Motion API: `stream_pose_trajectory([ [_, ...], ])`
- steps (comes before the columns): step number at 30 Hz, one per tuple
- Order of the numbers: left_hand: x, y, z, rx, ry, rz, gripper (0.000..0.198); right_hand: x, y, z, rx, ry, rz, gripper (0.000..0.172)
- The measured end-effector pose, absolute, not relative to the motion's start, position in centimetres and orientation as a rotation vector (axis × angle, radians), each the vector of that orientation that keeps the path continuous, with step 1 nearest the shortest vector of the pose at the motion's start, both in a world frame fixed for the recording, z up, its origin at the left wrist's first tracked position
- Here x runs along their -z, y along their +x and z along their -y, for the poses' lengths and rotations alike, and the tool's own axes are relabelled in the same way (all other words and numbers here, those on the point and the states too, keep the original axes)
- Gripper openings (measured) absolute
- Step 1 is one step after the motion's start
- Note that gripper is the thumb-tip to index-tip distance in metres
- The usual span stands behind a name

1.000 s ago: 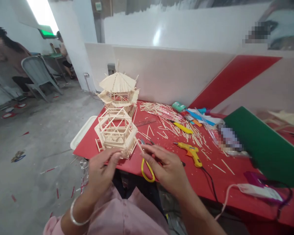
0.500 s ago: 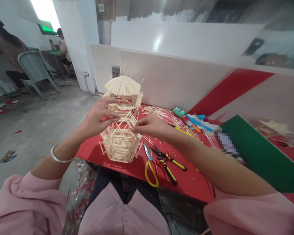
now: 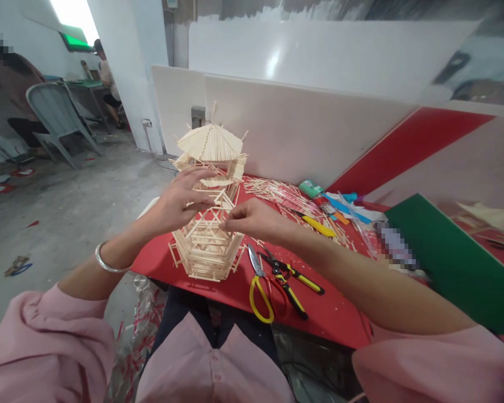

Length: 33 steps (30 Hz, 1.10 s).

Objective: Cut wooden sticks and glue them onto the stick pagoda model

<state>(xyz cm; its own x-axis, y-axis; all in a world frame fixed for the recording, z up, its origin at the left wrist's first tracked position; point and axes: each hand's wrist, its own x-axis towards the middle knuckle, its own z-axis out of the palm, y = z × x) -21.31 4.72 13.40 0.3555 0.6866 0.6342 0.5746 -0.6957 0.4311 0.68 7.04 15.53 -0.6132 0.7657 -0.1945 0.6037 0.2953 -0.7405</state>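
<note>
The red surface [image 3: 155, 254] is partly covered by the person's right forearm, and its right end is hard to follow. The green board [image 3: 445, 263] slants across it and is cut off at the picture's right edge. A roofed stick pagoda [image 3: 211, 143] stands upright at the far left part of the surface, its long axis vertical and its spire pointing up; its lower part is hidden. Directly in front of it, nearer the person, sits a hexagonal stick frame [image 3: 210, 246], open-topped, one flat side of its base facing the person (whether the two are joined, I cannot tell). Both hands are above the frame, apart from each other. The left hand [image 3: 185, 196] has its fingers spread loosely, hiding the frame's far left; contact is unclear. The right hand [image 3: 250, 215] has thumb and fingers brought together at the frame's right side; I cannot tell whether they grip a stick. Scissors [image 3: 260, 294] lie near, blades pointing away, their red handle blending into the surface.
</note>
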Motion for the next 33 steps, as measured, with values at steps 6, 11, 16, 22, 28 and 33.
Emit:
stream_pose_trajectory([
  [6, -13.1, -21.7, -4.7, -1.178, 2.663, -1.171, 0.014, -15.7, 0.7, -7.0, -1.236, -1.286, 2.351, 0.027],
  [11, -13.3, -21.3, -4.5, -1.086, 2.762, -1.163, 0.013, -15.6, 0.7, -7.1, -1.222, -1.319, 2.370, 0.028],
  [16, -13.1, -21.0, -4.6, -1.023, 2.847, -1.129, 0.018, -15.5, 0.6, -7.0, -1.226, -1.309, 2.370, 0.026],
  [22, -13.1, -20.8, -4.4, -0.903, 2.905, -1.121, 0.016, -15.8, 0.7, -7.0, -1.200, -1.319, 2.386, 0.024],
  [28, -12.9, -20.3, -4.6, -0.836, 2.981, -1.116, 0.015, -15.2, 0.5, -6.9, -1.172, -1.226, 2.413, 0.030],
  [33, -13.5, -20.2, -4.1, -1.025, 2.996, -1.078, 0.015, -15.7, 6.3, -6.6, -1.121, -1.069, 2.310, 0.037],
])
